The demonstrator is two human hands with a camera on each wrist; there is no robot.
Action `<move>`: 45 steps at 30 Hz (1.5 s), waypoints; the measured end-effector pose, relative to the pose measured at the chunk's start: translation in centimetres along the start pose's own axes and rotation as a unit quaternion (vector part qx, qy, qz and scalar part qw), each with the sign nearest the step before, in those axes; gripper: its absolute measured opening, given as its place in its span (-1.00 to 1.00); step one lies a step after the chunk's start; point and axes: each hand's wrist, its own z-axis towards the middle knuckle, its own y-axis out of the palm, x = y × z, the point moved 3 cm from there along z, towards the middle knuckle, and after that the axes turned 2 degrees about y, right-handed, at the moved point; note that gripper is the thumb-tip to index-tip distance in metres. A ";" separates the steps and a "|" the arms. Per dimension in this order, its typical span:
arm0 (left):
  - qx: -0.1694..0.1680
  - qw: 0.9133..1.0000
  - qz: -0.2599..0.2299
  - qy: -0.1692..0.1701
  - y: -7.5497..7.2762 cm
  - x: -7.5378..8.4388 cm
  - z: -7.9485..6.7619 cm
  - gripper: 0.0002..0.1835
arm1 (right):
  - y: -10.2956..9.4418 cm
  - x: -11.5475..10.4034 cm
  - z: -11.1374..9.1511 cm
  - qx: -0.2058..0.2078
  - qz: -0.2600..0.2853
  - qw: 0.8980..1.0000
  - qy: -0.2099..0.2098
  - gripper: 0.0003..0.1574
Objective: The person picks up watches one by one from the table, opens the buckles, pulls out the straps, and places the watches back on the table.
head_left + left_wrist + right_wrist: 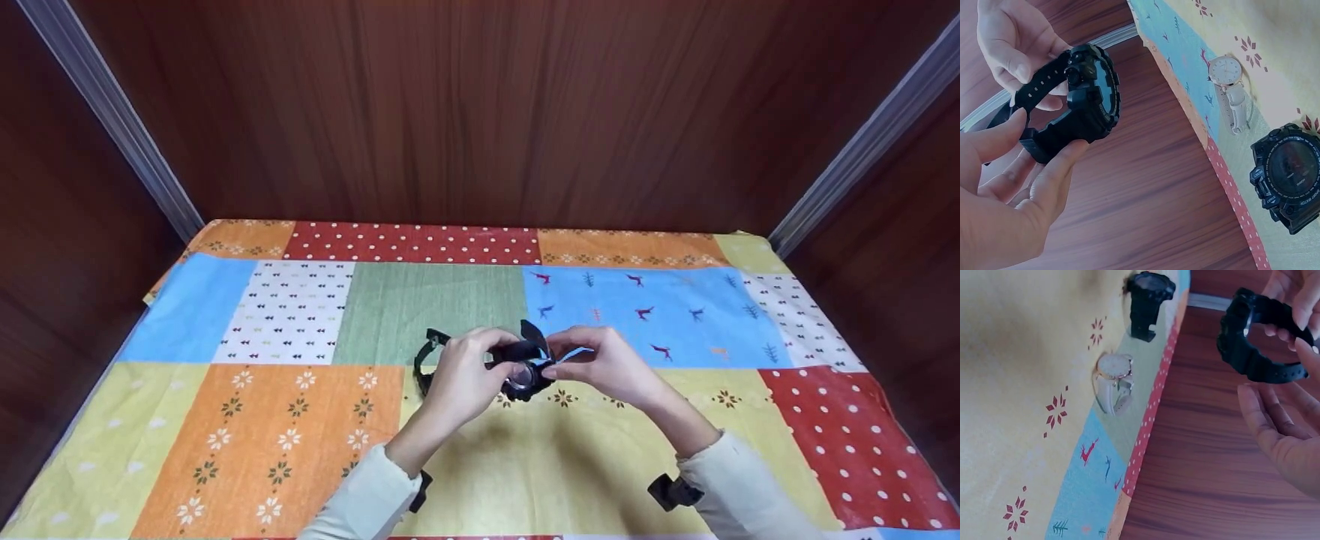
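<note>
A chunky black wristwatch point(523, 381) with a round face is held above the tablecloth between both hands. My left hand point(469, 371) grips it by the strap, thumb on one side and fingers on the other in the left wrist view. My right hand point(604, 367) pinches the strap from the other side; its fingertips are partly hidden. The strap point(1044, 84) bends in a loop, with a row of holes showing. A second black wristwatch point(1292, 171) stands on the cloth, partly behind my left hand in the head view. A wristwatch with a white strap point(1227, 84) is beside it.
The patchwork tablecloth point(300, 450) covers the table. Dark wood panels point(450, 112) rise behind and at both sides, with metal strips point(124, 127) at the corners. A black band device point(675, 491) is on the right wrist.
</note>
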 end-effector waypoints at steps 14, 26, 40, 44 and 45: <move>-0.031 0.999 0.014 -0.010 0.2 -0.3 0.0 -0.76 | 0.1 -0.1 0.0 0.029 -0.002 1.000 -0.006 -0.75; -0.039 0.999 0.015 -0.008 0.2 -0.6 0.0 -0.76 | 0.2 0.1 0.1 0.031 -0.022 0.999 -0.007 -0.73; -0.039 0.999 0.019 0.024 0.1 -0.5 0.1 -0.77 | 0.1 -0.1 0.2 0.026 -0.050 0.998 -0.014 -0.76; -0.046 0.998 0.017 0.030 0.1 -0.5 0.1 -0.77 | 0.1 -0.1 0.1 0.025 -0.060 0.998 -0.016 -0.77; -0.048 0.998 0.016 0.028 0.1 -0.5 0.1 -0.76 | 0.2 -0.2 0.1 0.025 -0.061 0.998 -0.017 -0.77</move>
